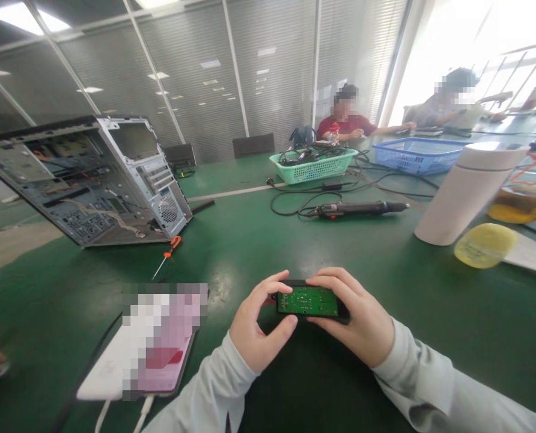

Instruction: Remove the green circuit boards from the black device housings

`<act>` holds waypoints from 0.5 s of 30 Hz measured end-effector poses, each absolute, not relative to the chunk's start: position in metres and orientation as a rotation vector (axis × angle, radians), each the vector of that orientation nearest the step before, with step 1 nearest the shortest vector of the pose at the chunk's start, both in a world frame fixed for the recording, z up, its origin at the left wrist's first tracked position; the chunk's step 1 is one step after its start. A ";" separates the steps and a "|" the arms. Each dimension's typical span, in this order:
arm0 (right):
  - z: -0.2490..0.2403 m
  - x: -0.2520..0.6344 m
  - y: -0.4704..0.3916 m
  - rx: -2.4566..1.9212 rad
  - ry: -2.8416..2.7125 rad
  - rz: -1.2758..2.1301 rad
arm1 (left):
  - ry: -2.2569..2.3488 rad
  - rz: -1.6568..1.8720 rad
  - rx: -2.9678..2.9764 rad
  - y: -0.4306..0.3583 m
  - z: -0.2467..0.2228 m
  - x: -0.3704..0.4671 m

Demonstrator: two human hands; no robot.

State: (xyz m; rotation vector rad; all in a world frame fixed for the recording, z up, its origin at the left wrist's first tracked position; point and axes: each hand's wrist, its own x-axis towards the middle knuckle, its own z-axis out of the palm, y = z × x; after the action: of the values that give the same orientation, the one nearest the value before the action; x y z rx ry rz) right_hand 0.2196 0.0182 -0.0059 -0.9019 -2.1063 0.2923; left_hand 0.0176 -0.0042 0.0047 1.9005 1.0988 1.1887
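A green circuit board [310, 302] sits in a small black casing [303, 282], its soldered side facing up, held just above the table's near part. My right hand [360, 313] is closed around the right end, fingers along the far edge and thumb along the near one. At the left end, my left hand [261, 319] pinches the same casing, with a fingertip over the board's corner and the thumb at the near edge. Something reddish shows beside the casing's left end, too small to name.
An open computer case [133, 180] and an orange-handled screwdriver [166, 255] lie left on the green table, behind a phone and white power bank [115, 355]. Beyond are an electric screwdriver [362, 208], green basket [315, 168], blue basket [414, 155] and pale bottle [469, 192]. Two people sit farther back.
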 end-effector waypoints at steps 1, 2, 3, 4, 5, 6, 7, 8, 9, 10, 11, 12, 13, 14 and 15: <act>-0.005 0.220 0.018 -0.908 -2.104 0.288 | 1.109 1.191 1.904 -0.003 0.005 0.017; -0.005 0.220 0.018 -0.914 -2.105 0.297 | 1.121 1.189 1.906 -0.002 0.005 0.016; -0.004 0.221 0.019 -0.920 -2.109 0.313 | 1.138 1.182 1.908 -0.001 0.005 0.015; -0.004 0.221 0.020 -0.926 -2.119 0.331 | 1.159 1.170 1.906 0.000 0.005 0.014; -0.005 0.222 0.021 -0.932 -2.132 0.349 | 1.176 1.158 1.900 0.001 0.005 0.013; -0.005 0.223 0.023 -0.935 -2.147 0.368 | 1.186 1.151 1.887 0.003 0.005 0.012; -0.005 0.224 0.024 -0.935 -2.164 0.388 | 1.185 1.148 1.865 0.004 0.005 0.012; -0.005 0.225 0.026 -0.931 -2.178 0.412 | 1.176 1.150 1.838 0.005 0.004 0.011; -0.005 0.226 0.027 -0.924 -2.188 0.439 | 1.159 1.158 1.806 0.006 0.004 0.011; -0.005 0.226 0.027 -0.916 -2.193 0.469 | 1.138 1.168 1.771 0.007 0.003 0.011; -0.004 0.226 0.027 -0.912 -2.193 0.498 | 1.118 1.179 1.734 0.008 0.003 0.011; -0.003 0.226 0.027 -0.915 -2.186 0.529 | 1.099 1.188 1.694 0.009 0.002 0.011; -0.002 0.226 0.026 -0.927 -2.170 0.560 | 1.078 1.191 1.650 0.009 0.001 0.011; -0.001 0.225 0.025 -0.946 -2.145 0.594 | 1.057 1.192 1.601 0.009 0.000 0.012; -0.001 0.225 0.024 -0.969 -2.115 0.629 | 1.036 1.190 1.547 0.010 -0.001 0.012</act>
State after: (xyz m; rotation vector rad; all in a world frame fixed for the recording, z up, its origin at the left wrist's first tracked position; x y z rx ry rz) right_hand 0.2248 0.0240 -0.0006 -0.9693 -2.1152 0.6294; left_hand 0.0117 0.0096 -0.0011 1.5469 1.0358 1.1904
